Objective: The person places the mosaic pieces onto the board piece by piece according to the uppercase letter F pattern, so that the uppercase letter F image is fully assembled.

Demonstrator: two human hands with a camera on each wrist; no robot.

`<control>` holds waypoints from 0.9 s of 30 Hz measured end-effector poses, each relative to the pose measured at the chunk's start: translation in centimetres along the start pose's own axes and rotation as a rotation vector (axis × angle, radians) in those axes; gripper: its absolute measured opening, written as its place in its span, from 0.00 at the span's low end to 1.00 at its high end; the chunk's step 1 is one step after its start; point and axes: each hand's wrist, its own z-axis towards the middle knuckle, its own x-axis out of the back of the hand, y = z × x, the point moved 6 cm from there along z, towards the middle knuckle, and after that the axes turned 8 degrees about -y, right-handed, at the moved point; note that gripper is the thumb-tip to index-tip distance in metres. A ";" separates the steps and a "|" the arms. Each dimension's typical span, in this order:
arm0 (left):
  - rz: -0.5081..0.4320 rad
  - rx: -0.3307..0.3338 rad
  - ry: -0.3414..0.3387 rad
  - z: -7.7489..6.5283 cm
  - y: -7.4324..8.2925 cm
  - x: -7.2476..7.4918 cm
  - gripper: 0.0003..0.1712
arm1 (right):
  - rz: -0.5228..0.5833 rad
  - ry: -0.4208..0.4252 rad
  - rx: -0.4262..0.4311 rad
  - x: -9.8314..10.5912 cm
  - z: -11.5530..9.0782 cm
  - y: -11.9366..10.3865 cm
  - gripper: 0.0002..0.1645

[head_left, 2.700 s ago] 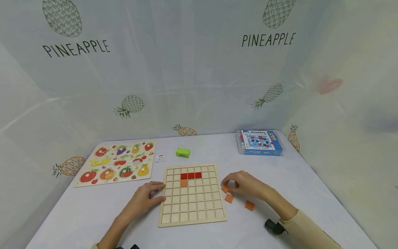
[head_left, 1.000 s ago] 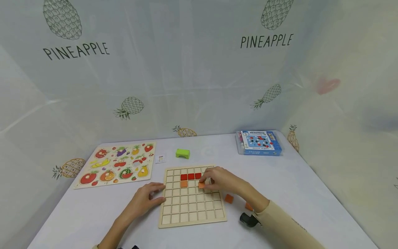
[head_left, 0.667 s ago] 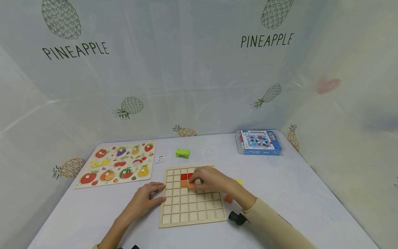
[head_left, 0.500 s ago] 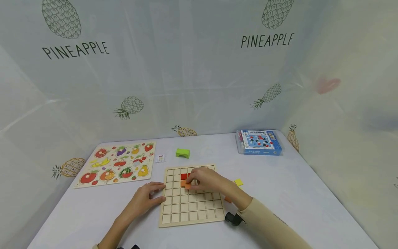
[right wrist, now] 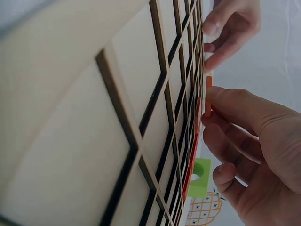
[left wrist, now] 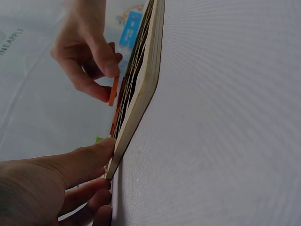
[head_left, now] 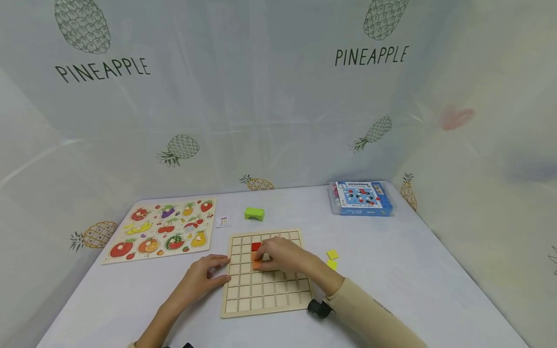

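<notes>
A wooden grid board (head_left: pixel 263 302) lies on the table in the head view. My right hand (head_left: pixel 283 253) is over its upper middle and pinches an orange square tile (head_left: pixel 256 265) between thumb and finger. In the right wrist view the held orange tile (right wrist: pixel 208 96) stands just off the grid face. A red tile (head_left: pixel 256 247) sits in the grid, with part of another orange tile (head_left: pixel 254 256) below it; my right hand hides the rest of that row. My left hand (head_left: pixel 201 278) rests at the board's left edge, thumb and fingertips touching the rim (left wrist: pixel 136 101).
Two yellow tiles (head_left: pixel 332 254) lie right of the board, near my right forearm. Behind it are a green arched block (head_left: pixel 254 213) and a small printed card (head_left: pixel 223 222). A fruit puzzle board (head_left: pixel 161 231) lies back left, a blue-labelled box (head_left: pixel 360 199) back right.
My right hand took an orange tile from the table right of the board and carried it left over the grid, then slightly nearer. My left hand stays at the board's edge.
</notes>
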 end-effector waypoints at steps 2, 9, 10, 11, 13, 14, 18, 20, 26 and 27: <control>0.002 -0.001 0.002 0.0 0.0 0.0 0.26 | 0.003 -0.002 0.006 -0.1 0.1 -0.2 0.10; 0.003 -0.013 0.003 -0.1 0.1 0.0 0.26 | -0.008 -0.003 -0.006 -0.2 0.1 -0.6 0.10; 0.003 -0.014 0.003 -0.1 0.1 0.0 0.25 | -0.014 -0.004 -0.010 -0.1 0.1 -0.6 0.10; 0.004 -0.016 0.003 -0.1 0.1 0.0 0.25 | -0.019 -0.004 -0.014 -0.2 0.1 -0.7 0.11; 0.005 -0.015 0.004 -0.1 0.1 0.0 0.25 | -0.024 -0.003 -0.020 -0.2 0.1 -0.7 0.11; 0.005 -0.014 0.004 -0.1 0.1 0.0 0.25 | -0.028 -0.003 -0.024 -0.2 0.1 -0.7 0.11; 0.006 -0.014 0.006 -0.2 0.1 0.0 0.25 | -0.037 -0.002 -0.029 -0.2 0.1 -0.6 0.11; 0.008 -0.014 0.007 -0.1 0.1 0.0 0.25 | -0.040 -0.002 -0.031 -0.3 0.1 -0.6 0.11; 0.008 -0.014 0.007 -0.1 0.2 0.0 0.25 | -0.050 0.001 -0.037 -0.3 0.1 -0.7 0.10; 0.008 -0.015 0.005 -0.1 0.2 0.0 0.25 | -0.053 0.003 -0.036 -0.3 0.0 -0.7 0.10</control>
